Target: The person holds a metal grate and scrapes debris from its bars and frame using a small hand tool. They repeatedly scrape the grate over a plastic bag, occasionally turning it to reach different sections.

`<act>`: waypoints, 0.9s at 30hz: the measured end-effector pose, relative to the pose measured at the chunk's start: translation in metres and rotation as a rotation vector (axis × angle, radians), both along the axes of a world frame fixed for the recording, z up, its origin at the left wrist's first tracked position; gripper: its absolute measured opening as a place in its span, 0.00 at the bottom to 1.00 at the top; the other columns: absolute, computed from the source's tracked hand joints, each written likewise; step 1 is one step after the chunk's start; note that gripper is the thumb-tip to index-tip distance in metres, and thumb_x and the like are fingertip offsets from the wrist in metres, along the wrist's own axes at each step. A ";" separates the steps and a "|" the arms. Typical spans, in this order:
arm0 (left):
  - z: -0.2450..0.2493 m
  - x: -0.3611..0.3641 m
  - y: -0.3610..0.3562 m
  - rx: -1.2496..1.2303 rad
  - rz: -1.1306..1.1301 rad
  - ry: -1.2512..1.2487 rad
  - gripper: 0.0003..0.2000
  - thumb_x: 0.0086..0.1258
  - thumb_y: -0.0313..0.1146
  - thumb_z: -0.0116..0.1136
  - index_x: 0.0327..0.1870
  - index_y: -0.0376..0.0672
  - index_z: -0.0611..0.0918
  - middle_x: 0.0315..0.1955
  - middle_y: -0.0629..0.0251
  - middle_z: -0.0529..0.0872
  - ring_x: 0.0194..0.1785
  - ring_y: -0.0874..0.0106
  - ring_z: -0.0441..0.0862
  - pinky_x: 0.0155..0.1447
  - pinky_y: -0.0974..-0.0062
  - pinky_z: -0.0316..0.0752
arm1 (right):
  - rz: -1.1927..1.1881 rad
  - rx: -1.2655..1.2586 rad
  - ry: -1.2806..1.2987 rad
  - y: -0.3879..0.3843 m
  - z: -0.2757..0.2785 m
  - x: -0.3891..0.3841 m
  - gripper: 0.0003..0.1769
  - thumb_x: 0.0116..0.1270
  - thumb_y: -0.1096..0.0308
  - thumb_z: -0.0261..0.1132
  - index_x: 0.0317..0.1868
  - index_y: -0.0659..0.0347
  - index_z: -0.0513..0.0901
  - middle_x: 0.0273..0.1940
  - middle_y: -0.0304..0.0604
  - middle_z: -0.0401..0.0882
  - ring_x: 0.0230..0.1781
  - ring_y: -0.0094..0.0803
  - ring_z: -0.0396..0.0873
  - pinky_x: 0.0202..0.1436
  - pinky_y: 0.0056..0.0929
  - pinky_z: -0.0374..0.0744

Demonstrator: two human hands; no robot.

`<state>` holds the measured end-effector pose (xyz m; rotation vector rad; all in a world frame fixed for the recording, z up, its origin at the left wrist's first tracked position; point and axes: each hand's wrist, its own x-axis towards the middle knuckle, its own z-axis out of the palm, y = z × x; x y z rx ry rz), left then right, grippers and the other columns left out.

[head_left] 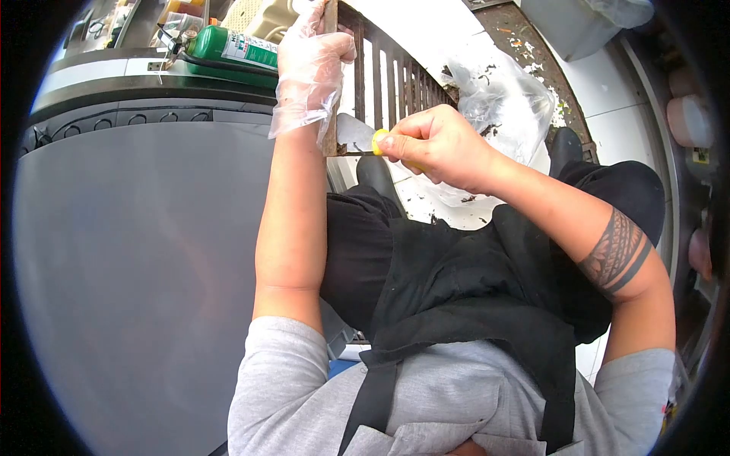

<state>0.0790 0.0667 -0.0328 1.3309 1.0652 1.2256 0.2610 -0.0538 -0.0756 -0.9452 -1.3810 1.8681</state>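
My left hand (310,64), in a clear plastic glove, grips the side of a rusty brown slotted metal grate (331,133). The grate is raised in front of me, its bars running away from my body. In my bare right hand (437,148) is a scraper (379,142) with a yellow handle, the fingers closed round it. Its flat metal blade (351,131) lies at the near corner of the grate, where dark grime clings to the frame. The far end of the grate reaches over a plastic bag.
A clear plastic bag (506,95) with dark scraps is spread on the white tile floor (608,87). Beyond it runs a floor channel (525,45) littered with debris. A green fire extinguisher (228,47) lies at upper left, past a large grey surface (137,266). A grey bin (570,26) stands at upper right.
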 end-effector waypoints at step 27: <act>0.001 -0.002 -0.008 -0.001 0.137 0.205 0.36 0.52 0.15 0.54 0.71 0.29 0.75 0.42 0.65 0.83 0.34 0.77 0.77 0.36 0.81 0.73 | 0.010 -0.114 -0.195 -0.014 0.037 0.000 0.26 0.79 0.53 0.65 0.24 0.61 0.80 0.17 0.30 0.71 0.15 0.16 0.64 0.18 0.23 0.64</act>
